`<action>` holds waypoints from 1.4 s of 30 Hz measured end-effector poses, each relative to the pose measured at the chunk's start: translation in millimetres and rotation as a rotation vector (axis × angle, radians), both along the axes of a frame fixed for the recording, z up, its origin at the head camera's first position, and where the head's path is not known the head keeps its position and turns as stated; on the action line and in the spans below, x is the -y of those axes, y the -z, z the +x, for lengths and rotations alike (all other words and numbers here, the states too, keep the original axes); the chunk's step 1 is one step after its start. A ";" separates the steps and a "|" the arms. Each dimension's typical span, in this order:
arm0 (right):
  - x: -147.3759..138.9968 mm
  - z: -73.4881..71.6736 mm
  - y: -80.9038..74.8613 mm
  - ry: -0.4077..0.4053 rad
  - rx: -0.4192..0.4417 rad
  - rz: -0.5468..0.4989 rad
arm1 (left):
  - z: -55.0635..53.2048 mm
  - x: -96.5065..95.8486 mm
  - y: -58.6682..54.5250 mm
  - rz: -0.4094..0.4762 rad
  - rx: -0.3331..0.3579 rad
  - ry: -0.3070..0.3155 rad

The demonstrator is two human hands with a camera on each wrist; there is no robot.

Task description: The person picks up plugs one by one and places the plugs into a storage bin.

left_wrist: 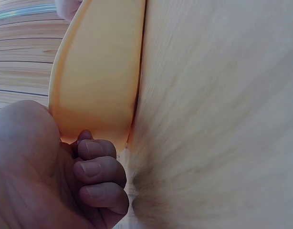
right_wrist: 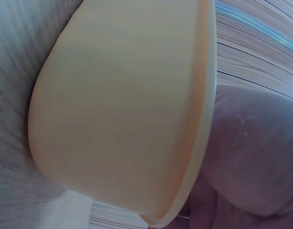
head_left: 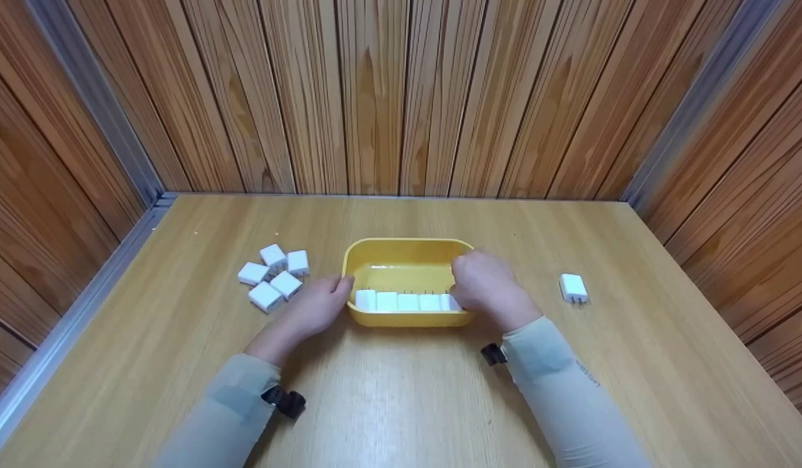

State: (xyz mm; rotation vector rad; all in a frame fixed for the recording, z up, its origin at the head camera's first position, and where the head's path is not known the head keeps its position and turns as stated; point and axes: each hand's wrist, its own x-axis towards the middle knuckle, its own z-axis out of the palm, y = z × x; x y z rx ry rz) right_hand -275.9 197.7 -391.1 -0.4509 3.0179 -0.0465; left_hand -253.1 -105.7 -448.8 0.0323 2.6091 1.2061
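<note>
A yellow plastic tub (head_left: 407, 318) stands mid-table, with a row of white plug-in chargers (head_left: 387, 301) along its near wall, prongs pointing to the far side. At the tub's left end my left hand (head_left: 320, 302) grips the wall, thumb at the rim; the left wrist view shows its other fingers (left_wrist: 101, 171) curled. My right hand (head_left: 485, 286) reaches over the right rim, fingers curled down at the rightmost charger (head_left: 448, 302), which it partly covers. Those fingertips are hidden; in the right wrist view the tub wall (right_wrist: 122, 105) blocks them.
Several loose white chargers (head_left: 266, 296) lie in a cluster left of the tub, close to my left hand. A single charger (head_left: 574, 288) lies to the right, prongs toward me. Wood-panelled walls (head_left: 375, 97) border the table at the back and both sides.
</note>
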 end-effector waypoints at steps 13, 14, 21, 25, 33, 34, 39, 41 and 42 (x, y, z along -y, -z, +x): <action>1.0 4.8 -3.2 0.030 0.035 0.006 | -0.7 -1.1 0.5 -0.010 -0.014 -0.003; 1.3 5.2 -3.3 0.028 0.035 0.012 | -0.5 -1.2 0.4 -0.008 -0.011 -0.004; 1.2 5.8 -2.2 0.022 0.036 0.016 | -1.3 -1.1 0.9 -0.007 -0.015 0.003; 0.4 4.8 -3.2 0.036 0.064 -0.023 | -1.5 -0.6 1.5 -0.007 -0.016 0.004; -7.1 3.3 -10.0 -0.008 0.039 -0.110 | -0.5 -0.8 0.3 -0.001 -0.020 0.002; -8.5 3.0 -11.3 -0.017 0.028 -0.119 | -0.5 -0.9 0.3 -0.001 -0.022 0.001; -17.5 1.7 -18.9 -0.011 0.002 -0.169 | -0.3 -1.4 0.6 0.000 -0.020 -0.003; -22.0 0.6 -21.1 0.005 -0.001 -0.196 | -0.2 -1.5 0.4 0.000 -0.013 -0.003; -24.2 0.1 -22.1 0.008 -0.008 -0.203 | -0.3 -1.4 0.4 0.002 -0.010 -0.002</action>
